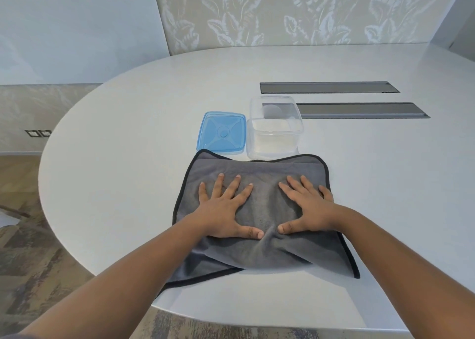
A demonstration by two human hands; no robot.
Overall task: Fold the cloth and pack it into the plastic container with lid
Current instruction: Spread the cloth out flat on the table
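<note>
step: flatten cloth (pixel 259 210) | grip: left hand (pixel 226 210), right hand (pixel 307 208) splayed flat, holding nothing | tip: we press creases outward before folding

A white oval table (pixel 128 138) carries a grey cloth (pixel 259 246) at 6 o'clock. A blue lid (pixel 221 132) lies flat at 11 o'clock of the cloth, with a clear container (pixel 275 143) just beside it at 12 o'clock.

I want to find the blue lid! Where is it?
In the head view the blue lid lies flat on the white table, just left of the clear container and behind the grey cloth.
</note>
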